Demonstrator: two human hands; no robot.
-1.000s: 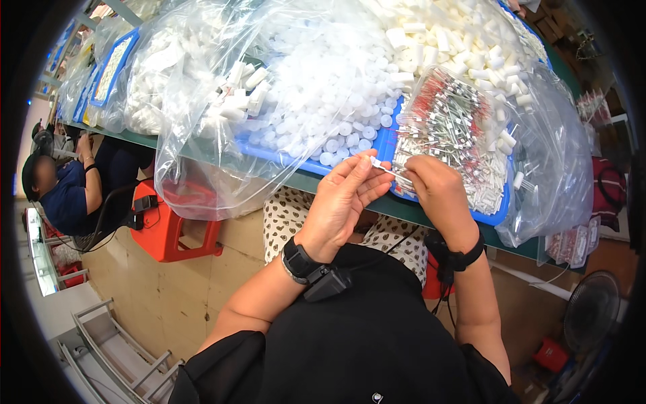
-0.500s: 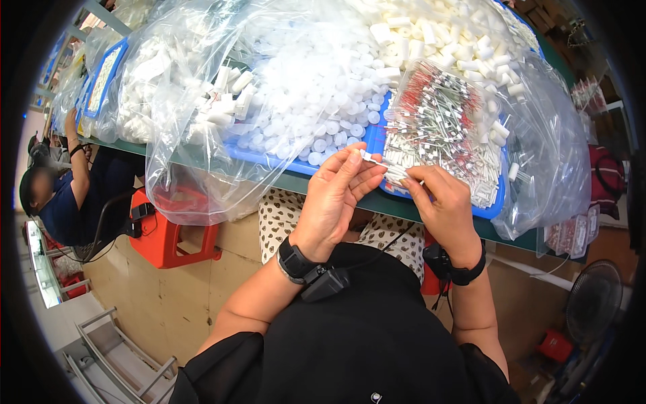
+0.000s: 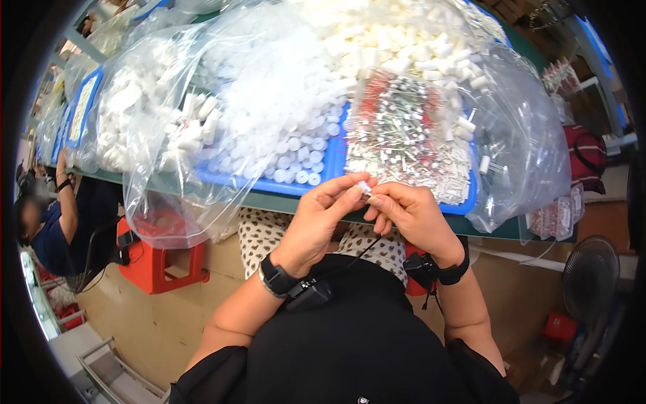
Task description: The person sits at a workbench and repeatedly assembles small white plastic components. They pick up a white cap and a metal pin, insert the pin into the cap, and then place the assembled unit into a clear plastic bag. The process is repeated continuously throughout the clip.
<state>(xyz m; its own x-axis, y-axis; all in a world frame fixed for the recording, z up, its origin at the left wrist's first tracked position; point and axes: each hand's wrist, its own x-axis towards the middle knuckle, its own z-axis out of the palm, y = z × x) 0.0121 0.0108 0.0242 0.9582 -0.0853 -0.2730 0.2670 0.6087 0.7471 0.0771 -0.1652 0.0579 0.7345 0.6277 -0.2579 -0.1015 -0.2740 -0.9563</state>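
Observation:
In front of the table's near edge, my two hands meet fingertip to fingertip. My left hand pinches a small white plastic piece between thumb and forefinger. Closed against that same piece are the thumb and forefinger of my right hand; fingers cover most of it. Just beyond, a blue tray holds thin white tubes and a heap of red, white and metal pin-like parts. Left of it, another blue tray carries translucent round caps.
Cream-white cylinders pile up at the back. Clear plastic bags lie at left and right. A red stool stands below the table at left, near a seated person. A black fan stands at lower right.
My right hand has come in to the left, and both hands now touch around the small white piece. The whole view has shifted, moving the trays leftward in the picture.

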